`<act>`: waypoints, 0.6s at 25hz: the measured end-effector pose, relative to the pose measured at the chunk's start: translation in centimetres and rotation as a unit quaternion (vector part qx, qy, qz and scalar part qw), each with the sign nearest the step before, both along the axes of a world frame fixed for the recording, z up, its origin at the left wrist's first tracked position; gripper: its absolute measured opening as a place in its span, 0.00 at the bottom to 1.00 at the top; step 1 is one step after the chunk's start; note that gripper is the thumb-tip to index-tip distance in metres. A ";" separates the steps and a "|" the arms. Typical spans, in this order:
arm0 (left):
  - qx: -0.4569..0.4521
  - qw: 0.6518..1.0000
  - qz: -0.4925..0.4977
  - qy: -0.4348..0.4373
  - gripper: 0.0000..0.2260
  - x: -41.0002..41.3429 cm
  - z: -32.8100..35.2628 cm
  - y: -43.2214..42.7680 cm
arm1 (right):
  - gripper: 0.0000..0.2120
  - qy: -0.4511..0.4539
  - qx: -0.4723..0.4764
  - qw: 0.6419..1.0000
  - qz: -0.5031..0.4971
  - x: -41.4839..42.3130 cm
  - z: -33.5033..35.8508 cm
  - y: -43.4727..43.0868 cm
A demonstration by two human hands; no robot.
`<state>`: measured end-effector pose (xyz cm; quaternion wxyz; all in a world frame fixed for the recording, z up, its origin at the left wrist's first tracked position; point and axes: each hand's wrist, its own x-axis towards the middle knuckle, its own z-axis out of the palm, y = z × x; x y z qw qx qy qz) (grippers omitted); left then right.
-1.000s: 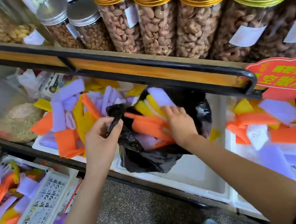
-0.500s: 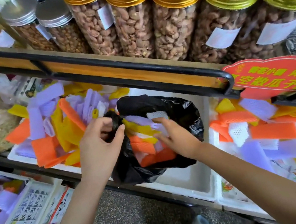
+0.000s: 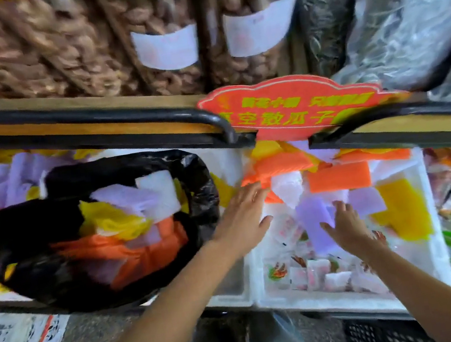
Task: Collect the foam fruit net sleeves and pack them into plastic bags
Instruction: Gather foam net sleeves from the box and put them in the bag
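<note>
After black plastic bag (image 3: 199, 183) was released, left hand (image 3: 243, 215) and right hand (image 3: 345, 225) were moved right of bag, fingers spread, nothing gripped; purple foam sleeve (image 3: 311, 219) judged next pickup.

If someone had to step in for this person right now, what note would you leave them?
Left hand: open, holding nothing, reaching toward the sleeves in the white foam box.
Right hand: open, fingertips at a purple sleeve, not gripping it.
Black bag: left of the box, unheld, mouth open, partly filled with sleeves.
Done: some sleeves bagged.
Left: the orange sleeve, yellow sleeve and others in the box; more lie behind the bag.
</note>
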<state>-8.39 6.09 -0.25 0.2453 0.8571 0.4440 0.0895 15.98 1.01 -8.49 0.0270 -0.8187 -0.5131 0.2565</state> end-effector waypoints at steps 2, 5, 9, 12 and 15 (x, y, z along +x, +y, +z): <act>-0.010 0.999 -0.002 0.049 0.28 2.9 -2.2 1.7 | 0.31 0.023 -0.045 0.999 0.016 0.6 -1.7 -0.8; -0.005 0.996 0.026 0.087 0.30 6.1 -4.0 4.5 | 0.29 0.101 -0.050 0.994 -0.010 0.7 -3.4 -1.0; -0.052 0.985 0.083 0.142 0.35 7.5 -5.6 7.6 | 0.23 0.149 -0.038 0.988 -0.036 0.4 -3.8 -0.9; -0.071 0.975 0.123 0.169 0.31 8.2 -6.8 7.7 | 0.18 0.146 -0.058 0.988 -0.005 0.6 -3.9 -1.0; -0.117 0.978 0.150 0.088 0.21 9.2 -7.1 5.8 | 0.13 0.180 -0.049 0.982 -0.025 0.4 -3.5 -1.4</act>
